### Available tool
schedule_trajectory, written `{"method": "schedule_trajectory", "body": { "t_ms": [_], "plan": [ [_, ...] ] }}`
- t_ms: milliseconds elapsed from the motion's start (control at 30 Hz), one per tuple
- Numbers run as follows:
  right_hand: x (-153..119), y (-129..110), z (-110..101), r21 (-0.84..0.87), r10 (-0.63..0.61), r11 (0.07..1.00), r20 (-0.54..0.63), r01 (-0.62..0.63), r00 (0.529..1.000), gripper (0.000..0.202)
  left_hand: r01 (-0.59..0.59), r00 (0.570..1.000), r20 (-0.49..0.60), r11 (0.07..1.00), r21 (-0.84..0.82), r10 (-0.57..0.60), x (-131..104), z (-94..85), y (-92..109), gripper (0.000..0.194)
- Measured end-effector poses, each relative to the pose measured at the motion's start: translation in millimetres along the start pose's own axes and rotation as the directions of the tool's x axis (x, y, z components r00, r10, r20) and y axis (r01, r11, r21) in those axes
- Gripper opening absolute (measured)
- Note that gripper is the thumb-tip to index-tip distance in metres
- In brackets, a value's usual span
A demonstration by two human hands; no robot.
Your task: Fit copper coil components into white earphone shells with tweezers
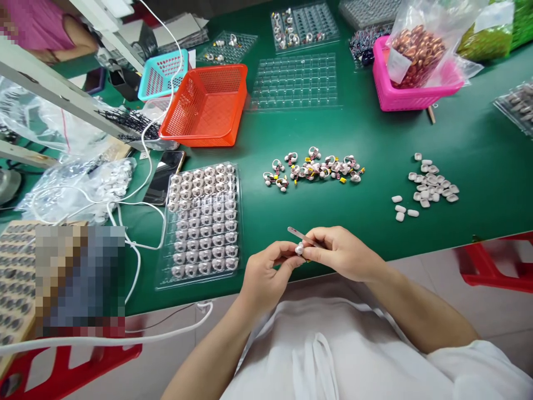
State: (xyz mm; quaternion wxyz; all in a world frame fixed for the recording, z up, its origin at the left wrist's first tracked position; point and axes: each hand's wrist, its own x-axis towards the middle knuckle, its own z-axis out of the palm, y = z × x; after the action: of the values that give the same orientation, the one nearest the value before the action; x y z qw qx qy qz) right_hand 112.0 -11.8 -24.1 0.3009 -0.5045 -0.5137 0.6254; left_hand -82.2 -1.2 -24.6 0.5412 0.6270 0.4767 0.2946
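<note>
Left hand (266, 273): grip pinching small white piece (299, 249), seemingly an earbud.
Right hand (342, 253): grip pinching flat strip (302, 237).
Surface (353, 128): green, bearing clear tray (166, 279).

Over the worktop's (362, 133) near edge, the left hand's (264, 272) and right hand's (347, 253) fingertips partly cover a small white piece (299, 249), its details too small to tell. The right hand hides one end of a flat strip (296, 232). Farther left along that edge, pixelation masks part of a wooden board (16, 250), which the picture's left edge crops. Toward the far left corner, a person (48, 25) is cut off.
</note>
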Motion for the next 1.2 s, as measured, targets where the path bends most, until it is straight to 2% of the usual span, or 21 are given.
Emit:
{"method": "schedule_trajectory", "body": {
  "t_ms": [100,200,333,467,533,600,767,833,1000,1200],
  "plan": [
    [-3,-4,3,-0.032,-0.035,0.999,-0.062,0.033,0.997,0.019,0.071,0.997,-0.012,0.994,-0.086,-0.073,0,0.8,2,0.008],
    [-10,-5,9,-0.116,-0.189,0.978,-0.168,0.171,0.968,0.017,0.154,0.987,-0.011,0.96,-0.235,-0.161,1,0.7,6,0.006],
    [-16,5,16,-0.189,-0.461,0.884,-0.195,0.428,0.866,0.017,0.232,0.97,0.025,0.895,-0.382,-0.241,2,-1.6,10,0.006],
    [-16,15,14,-0.271,-0.612,0.775,-0.102,0.57,0.784,0.029,0.271,0.961,0.068,0.858,-0.436,-0.268,2,-3.5,10,0.008],
    [-16,15,10,-0.311,-0.637,0.742,-0.048,0.594,0.77,0.029,0.282,0.958,0.083,0.845,-0.454,-0.275,1,-3.2,9,0.009],
    [-16,13,7,-0.33,-0.631,0.736,-0.019,0.591,0.776,0.026,0.282,0.958,0.084,0.84,-0.464,-0.275,0,-2.3,7,0.01],
    [-15,3,7,-0.274,-0.508,0.837,-0.072,0.473,0.858,0.014,0.253,0.965,0.056,0.864,-0.436,-0.254,-3,-0.5,6,0.012],
    [-14,1,8,-0.269,-0.489,0.851,-0.09,0.452,0.868,0.013,0.247,0.966,0.037,0.877,-0.413,-0.255,-4,-1.1,7,0.012],
    [-12,4,9,-0.349,-0.582,0.762,0.002,0.546,0.813,0.019,0.26,0.961,0.017,0.88,-0.399,-0.276,-3,-4.3,9,0.014],
    [-11,5,4,-0.461,-0.618,0.653,0.134,0.601,0.775,0.023,0.316,0.944,0.075,0.815,-0.485,-0.322,-4,-5.9,7,0.016]
  ]
}}
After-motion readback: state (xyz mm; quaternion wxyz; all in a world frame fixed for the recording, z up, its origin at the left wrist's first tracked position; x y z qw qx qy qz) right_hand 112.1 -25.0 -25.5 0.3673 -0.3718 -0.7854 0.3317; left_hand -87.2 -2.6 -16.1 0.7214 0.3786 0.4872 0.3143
